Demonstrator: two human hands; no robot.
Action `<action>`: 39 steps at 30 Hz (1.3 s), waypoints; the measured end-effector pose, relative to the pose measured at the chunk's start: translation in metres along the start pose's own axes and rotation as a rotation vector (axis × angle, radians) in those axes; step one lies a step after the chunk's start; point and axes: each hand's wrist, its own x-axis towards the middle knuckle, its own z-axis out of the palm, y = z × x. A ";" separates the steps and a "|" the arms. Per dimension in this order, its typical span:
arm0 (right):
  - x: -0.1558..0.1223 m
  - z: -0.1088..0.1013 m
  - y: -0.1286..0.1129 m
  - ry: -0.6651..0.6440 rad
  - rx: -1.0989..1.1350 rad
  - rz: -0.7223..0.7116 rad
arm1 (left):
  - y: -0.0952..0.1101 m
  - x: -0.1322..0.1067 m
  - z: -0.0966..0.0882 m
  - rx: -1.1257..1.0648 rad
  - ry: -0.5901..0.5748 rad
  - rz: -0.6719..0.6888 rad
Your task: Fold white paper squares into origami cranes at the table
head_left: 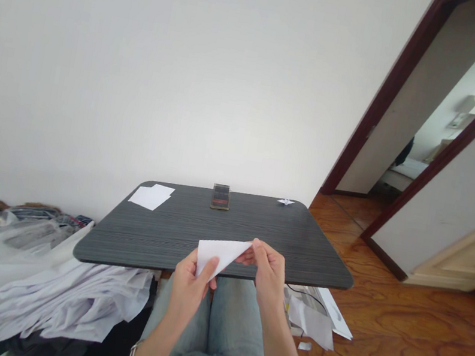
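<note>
A folded white paper triangle (219, 252) hangs in the air over the near edge of a dark grey table (174, 228). My left hand (188, 288) grips its lower left part, thumb over the front. My right hand (265, 271) pinches its right tip with closed fingers. Both hands sit above my lap in blue jeans.
On the table lie white paper sheets (151, 195) at the far left, a small dark clear-cased object (220, 197) at the far middle, and a small folded paper figure (285, 202) at the far right. Piles of paper and cloth (63, 294) fill the left; loose sheets (316, 319) lie on the wooden floor.
</note>
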 end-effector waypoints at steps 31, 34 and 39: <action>0.002 0.000 0.000 0.026 -0.003 -0.021 | 0.001 -0.002 0.000 -0.031 0.002 0.000; 0.001 -0.002 -0.001 0.051 0.079 -0.016 | -0.004 -0.001 -0.002 -0.051 -0.019 0.014; -0.002 -0.003 -0.003 0.023 0.069 -0.013 | -0.006 0.001 -0.004 -0.045 -0.021 0.027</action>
